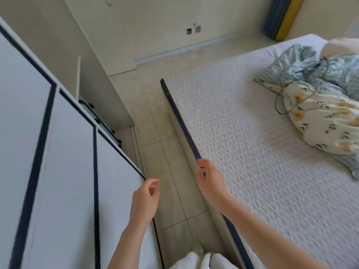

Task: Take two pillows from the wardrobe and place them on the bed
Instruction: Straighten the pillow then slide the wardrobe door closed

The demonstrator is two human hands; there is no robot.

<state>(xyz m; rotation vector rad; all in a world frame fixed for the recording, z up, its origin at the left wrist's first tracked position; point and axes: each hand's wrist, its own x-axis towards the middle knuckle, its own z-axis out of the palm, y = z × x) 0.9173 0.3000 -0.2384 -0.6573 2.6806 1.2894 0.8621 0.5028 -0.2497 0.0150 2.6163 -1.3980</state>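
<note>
The white wardrobe (64, 162) with dark-edged doors fills the left side, and its doors look closed. On the right lies the bed (242, 152) with a white textured mattress and a dark blue side rail. My left hand (144, 200) hangs empty beside the wardrobe's near corner, fingers loosely curled. Over the bed's edge my right hand (208, 182) is empty too, fingers relaxed. No pillow from the wardrobe is in view.
A bundle of bedding lies at the bed's far right: a floral cream piece (322, 121) and a blue patterned piece (320, 74). A narrow strip of tiled floor (155, 156) runs between wardrobe and bed. A blue and yellow rolled mat (281, 16) leans on the far wall.
</note>
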